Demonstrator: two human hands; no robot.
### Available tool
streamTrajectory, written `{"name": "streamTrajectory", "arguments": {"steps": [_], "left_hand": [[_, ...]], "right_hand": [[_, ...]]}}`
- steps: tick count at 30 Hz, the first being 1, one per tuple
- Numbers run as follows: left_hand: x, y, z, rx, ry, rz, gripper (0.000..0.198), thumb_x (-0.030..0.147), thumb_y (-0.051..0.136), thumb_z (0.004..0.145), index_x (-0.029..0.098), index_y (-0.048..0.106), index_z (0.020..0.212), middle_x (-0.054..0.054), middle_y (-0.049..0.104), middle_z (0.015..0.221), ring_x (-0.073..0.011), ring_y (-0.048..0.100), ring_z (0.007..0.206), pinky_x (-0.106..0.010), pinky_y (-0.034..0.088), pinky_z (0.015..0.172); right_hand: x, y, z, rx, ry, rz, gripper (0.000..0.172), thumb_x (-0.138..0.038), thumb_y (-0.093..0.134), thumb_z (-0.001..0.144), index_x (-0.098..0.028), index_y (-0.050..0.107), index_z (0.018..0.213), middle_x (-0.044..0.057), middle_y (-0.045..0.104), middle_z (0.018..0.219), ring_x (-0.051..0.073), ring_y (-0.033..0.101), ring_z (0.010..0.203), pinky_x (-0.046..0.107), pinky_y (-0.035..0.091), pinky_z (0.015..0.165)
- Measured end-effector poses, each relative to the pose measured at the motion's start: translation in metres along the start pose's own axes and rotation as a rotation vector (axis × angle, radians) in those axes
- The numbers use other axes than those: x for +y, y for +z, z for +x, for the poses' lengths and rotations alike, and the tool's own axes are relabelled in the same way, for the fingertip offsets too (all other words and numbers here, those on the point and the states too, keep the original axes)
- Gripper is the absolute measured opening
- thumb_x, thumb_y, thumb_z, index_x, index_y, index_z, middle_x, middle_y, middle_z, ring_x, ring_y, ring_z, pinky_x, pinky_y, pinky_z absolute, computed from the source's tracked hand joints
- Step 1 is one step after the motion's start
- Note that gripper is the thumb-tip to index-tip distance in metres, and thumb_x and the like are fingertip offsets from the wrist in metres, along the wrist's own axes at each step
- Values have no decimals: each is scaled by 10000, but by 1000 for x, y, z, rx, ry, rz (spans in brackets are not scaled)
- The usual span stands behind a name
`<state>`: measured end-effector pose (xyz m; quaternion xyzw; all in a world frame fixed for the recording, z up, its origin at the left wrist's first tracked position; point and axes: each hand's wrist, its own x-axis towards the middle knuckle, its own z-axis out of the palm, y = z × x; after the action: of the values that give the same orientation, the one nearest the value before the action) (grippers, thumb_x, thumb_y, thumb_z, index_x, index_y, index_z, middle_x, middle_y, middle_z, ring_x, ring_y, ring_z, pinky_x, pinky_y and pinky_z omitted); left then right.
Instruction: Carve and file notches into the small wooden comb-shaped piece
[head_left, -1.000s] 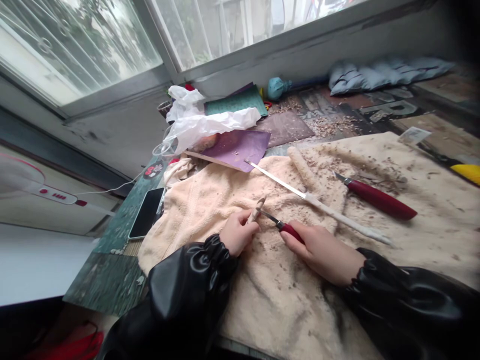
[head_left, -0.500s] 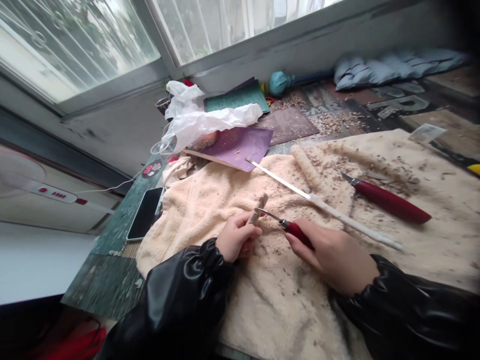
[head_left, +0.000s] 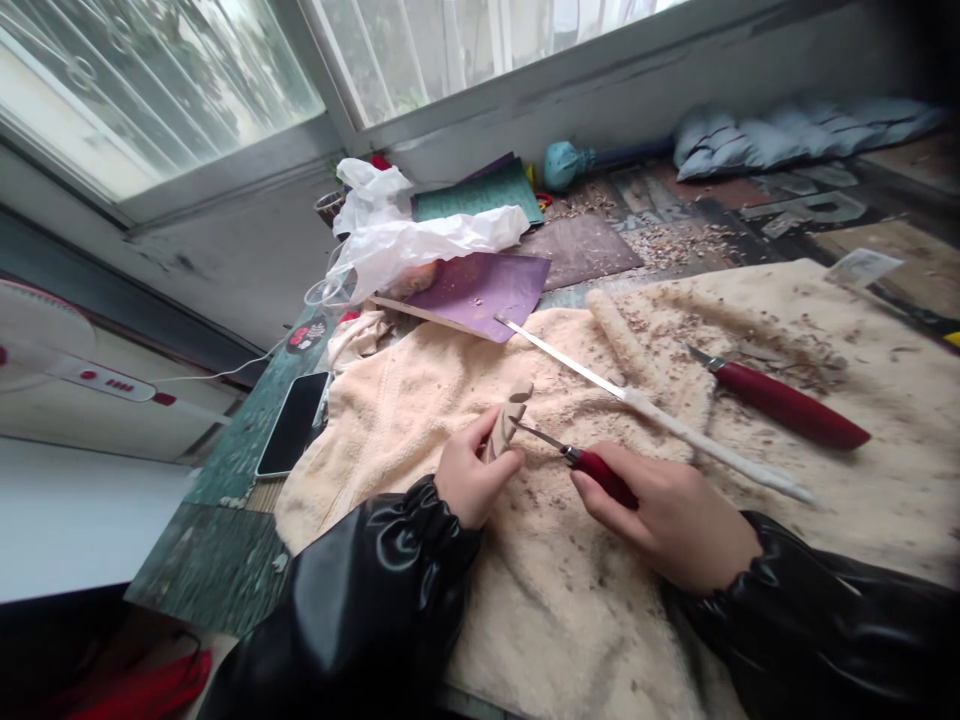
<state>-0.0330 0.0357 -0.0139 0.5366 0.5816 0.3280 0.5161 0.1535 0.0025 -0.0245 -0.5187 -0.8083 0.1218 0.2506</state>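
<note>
In my left hand point(head_left: 474, 470) a small carved piece of wood point(head_left: 509, 421) is pinched between thumb and fingers, its notched upper end sticking out. My right hand point(head_left: 664, 510) is wrapped round the red handle of a carving knife point(head_left: 602, 474). The thin blade points left, and its tip is at or very close to the wood's side; contact is hard to tell. Both hands are above a cream fleece cloth point(head_left: 555, 620) strewn with shavings. A second, larger red-handled knife point(head_left: 795, 402) lies on the cloth to the right.
A long thin file-like tool point(head_left: 645, 405) with a wrapped handle lies across the cloth. Behind are a purple sheet point(head_left: 487, 285), a white plastic bag point(head_left: 427, 240) and a green board point(head_left: 487, 195). A phone point(head_left: 294, 425) lies at the left, near a handheld fan point(head_left: 105, 375).
My left hand has turned the carved wood, so a broader notched face shows. The knife's tip sits slightly lower against it. The whole view has shifted a little.
</note>
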Motion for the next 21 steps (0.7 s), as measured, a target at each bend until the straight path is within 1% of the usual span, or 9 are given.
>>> {"name": "streamTrajectory", "arguments": {"steps": [1,2,4,7,10,14,17,19,21], "left_hand": [[0,0,-1,73,92,93,470,195,604,621,176,578,1090,-14,632,846,-181,577,779,-244,449,670],[0,0,-2,134,174,177,483,201,598,636,178,566,1117,-22,639,913,-203,574,862,-257,445,743],[-1,0,-3,184,255,291,518,217,588,659,175,529,1172,-32,643,966,-215,574,909,-267,435,803],[-4,0,-3,163,277,338,525,235,568,691,163,497,1206,-45,636,1017,-205,575,929,-261,431,828],[-6,2,-3,157,260,300,507,246,554,712,168,493,1209,-47,613,1088,-198,567,961,-255,425,848],[-3,4,-5,161,268,285,509,236,566,695,144,502,1192,-52,628,1022,-190,569,931,-251,420,845],[0,6,-7,178,263,246,502,217,576,676,140,515,1168,-37,626,919,-166,569,830,-245,428,790],[-1,7,-7,147,216,148,477,205,583,663,146,537,1134,-9,596,790,-127,542,680,-225,436,668],[-2,8,-6,67,132,-17,435,210,576,668,149,549,1098,30,508,649,-71,442,495,-198,381,488]], "right_hand": [[0,0,0,15,-9,6,256,-372,410,846,-197,502,683,-37,512,496,79,484,423,196,326,436],[1,-1,0,35,-14,7,250,-372,422,840,-196,511,687,-38,512,500,78,486,427,194,329,440],[2,0,1,57,-19,3,245,-376,435,832,-196,531,697,-36,518,507,77,489,435,193,330,446],[2,1,0,84,13,-14,260,-384,430,835,-196,551,703,-25,538,534,83,501,463,196,339,465],[1,2,0,113,18,1,262,-381,429,837,-191,560,712,-22,539,547,84,503,481,195,355,486],[2,4,1,104,-32,29,245,-371,436,846,-187,568,752,-18,572,585,84,528,502,191,376,496],[4,5,2,126,-76,-18,243,-371,439,855,-173,576,818,0,617,653,96,576,552,194,401,525],[5,5,2,157,-93,-61,239,-371,457,849,-166,580,864,12,639,698,108,599,599,197,412,548],[5,5,2,180,-81,-83,221,-365,478,840,-174,586,868,11,649,716,108,602,607,196,409,543]]}}
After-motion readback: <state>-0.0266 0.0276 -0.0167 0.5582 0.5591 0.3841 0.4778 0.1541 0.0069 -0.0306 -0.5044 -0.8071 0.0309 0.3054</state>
